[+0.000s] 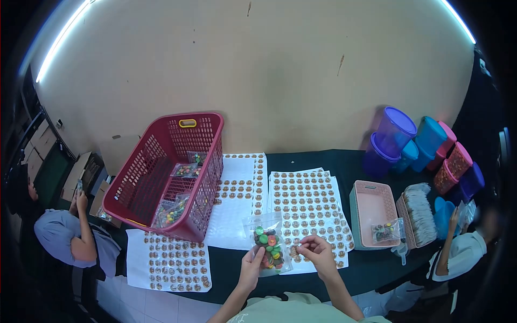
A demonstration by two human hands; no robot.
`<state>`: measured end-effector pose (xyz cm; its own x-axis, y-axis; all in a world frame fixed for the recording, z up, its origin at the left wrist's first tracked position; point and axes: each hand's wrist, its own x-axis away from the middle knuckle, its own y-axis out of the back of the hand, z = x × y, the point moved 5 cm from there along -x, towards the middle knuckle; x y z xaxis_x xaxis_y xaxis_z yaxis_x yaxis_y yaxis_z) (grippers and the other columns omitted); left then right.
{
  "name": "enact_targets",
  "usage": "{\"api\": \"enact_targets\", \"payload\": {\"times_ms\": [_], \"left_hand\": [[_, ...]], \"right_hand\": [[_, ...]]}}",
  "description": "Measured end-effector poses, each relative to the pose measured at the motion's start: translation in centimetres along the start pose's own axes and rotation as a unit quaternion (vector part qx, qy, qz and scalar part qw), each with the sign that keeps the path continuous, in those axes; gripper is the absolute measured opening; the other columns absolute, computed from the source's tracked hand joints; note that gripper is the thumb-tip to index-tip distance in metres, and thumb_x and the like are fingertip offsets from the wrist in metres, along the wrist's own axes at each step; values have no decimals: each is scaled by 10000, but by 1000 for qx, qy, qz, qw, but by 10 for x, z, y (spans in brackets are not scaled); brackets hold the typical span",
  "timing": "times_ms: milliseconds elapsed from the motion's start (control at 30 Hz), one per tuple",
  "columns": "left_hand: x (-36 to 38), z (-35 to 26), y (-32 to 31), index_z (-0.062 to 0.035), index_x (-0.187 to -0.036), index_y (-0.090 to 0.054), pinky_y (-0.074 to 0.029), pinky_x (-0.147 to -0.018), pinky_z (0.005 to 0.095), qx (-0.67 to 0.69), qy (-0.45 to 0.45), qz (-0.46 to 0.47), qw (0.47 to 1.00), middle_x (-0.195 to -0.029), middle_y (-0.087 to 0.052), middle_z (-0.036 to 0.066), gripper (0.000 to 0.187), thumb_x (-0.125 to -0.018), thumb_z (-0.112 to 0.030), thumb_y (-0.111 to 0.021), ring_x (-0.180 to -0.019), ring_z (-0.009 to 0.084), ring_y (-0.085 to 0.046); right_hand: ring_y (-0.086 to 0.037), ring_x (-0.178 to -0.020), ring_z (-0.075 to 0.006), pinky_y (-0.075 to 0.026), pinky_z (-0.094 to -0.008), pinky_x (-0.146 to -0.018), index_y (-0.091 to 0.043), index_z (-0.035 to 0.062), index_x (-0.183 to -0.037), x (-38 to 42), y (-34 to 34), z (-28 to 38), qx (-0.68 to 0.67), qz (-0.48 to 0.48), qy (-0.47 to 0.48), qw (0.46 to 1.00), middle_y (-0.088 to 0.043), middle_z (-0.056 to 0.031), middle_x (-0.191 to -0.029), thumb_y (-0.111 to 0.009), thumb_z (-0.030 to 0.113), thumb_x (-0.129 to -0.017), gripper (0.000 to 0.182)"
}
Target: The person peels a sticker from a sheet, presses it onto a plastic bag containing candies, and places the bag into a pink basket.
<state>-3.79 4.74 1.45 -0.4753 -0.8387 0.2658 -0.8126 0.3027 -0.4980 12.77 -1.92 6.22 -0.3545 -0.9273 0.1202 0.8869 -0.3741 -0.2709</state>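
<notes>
Far left: red perforated basket tilting on table, holding several filled clear packets. Far right: purple, blue and pink lidded containers clustering against the wall. Right: pink tray containing one small packet, sitting just beside another tray of white strips. Seated people flanking both edges.

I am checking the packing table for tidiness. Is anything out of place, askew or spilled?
Nothing is spilled. The red basket sits tilted, resting on the sticker sheets. The left hand holds a candy bag.
</notes>
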Motion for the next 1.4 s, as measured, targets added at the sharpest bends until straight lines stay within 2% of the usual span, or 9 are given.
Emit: {"api": "enact_targets", "payload": {"times_ms": [100,167,533,600,767,1033,1167,1233,1400], "left_hand": [[3,-7,-10,-26,-980,-506,-385,-581,178,-26,-10,-1,1000,-699,-460,-29,235,-897,-239,-454,-613,42,-436],[5,-13,-16,-23,-1034,-507,-379,-582,173,-102,-36,5,994,-723,-477,-35,279,-901,-260,-443,-627,29,-430],[10,-6,-17,0,-1130,-454,-393,-646,179,-94,-46,49,993,-863,-546,2,364,-905,-286,-430,-720,32,-472],[9,1,-12,15,-1124,-463,-396,-794,224,-52,-18,38,998,-1024,-543,51,356,-886,-248,-479,-914,84,-502],[13,-3,-19,12,-1127,-455,-408,-780,225,-36,-30,28,999,-1014,-545,46,346,-877,-222,-498,-906,81,-510],[13,-4,-18,13,-1142,-446,-413,-761,215,-59,-39,24,997,-1027,-536,51,339,-863,-166,-515,-904,80,-512],[13,-2,-18,15,-1141,-444,-417,-757,210,-48,-35,24,998,-1025,-537,51,330,-868,-159,-506,-897,82,-518],[11,0,-15,18,-1143,-440,-426,-756,213,-49,-34,25,998,-1025,-536,54,330,-870,-155,-501,-894,86,-522],[8,-3,-10,17,-1096,-484,-427,-749,221,-25,-28,24,999,-1000,-554,45,293,-865,-161,-516,-872,78,-525]], "right_hand": [[-528,-693,-63,-420,-192,-637,-547,4,-870,1,-20,13,74,-15,102,992,-573,-21,-744,-646,34,-729,174],[-527,-675,-64,-422,-195,-625,-549,0,-860,0,-27,7,103,-10,111,988,-576,-25,-735,-648,43,-728,171],[-546,-636,-81,-439,-217,-591,-562,1,-796,6,-38,5,198,-58,160,965,-589,-41,-703,-652,69,-717,138],[-550,-633,-86,-435,-224,-599,-562,3,-783,9,-41,8,195,-67,157,966,-588,-40,-693,-654,70,-712,134],[-558,-615,-101,-420,-242,-608,-559,9,-751,10,-39,-2,208,-86,152,962,-585,-39,-666,-655,71,-701,125],[-516,-584,-97,-290,-294,-763,-559,51,-756,11,-43,-3,240,-88,160,953,-573,7,-635,-661,124,-708,134],[-453,-560,-81,-321,-260,-686,-554,49,-757,9,-42,1,281,-96,177,938,-538,17,-596,-677,120,-691,156],[-404,-573,-74,-331,-225,-586,-538,44,-817,6,-37,-4,225,-81,125,963,-492,16,-611,-707,140,-668,245],[-411,-696,-55,-349,-183,-607,-456,54,-1009,-3,-23,-8,224,-80,138,961,-441,-7,-830,-737,102,-639,467]]}}
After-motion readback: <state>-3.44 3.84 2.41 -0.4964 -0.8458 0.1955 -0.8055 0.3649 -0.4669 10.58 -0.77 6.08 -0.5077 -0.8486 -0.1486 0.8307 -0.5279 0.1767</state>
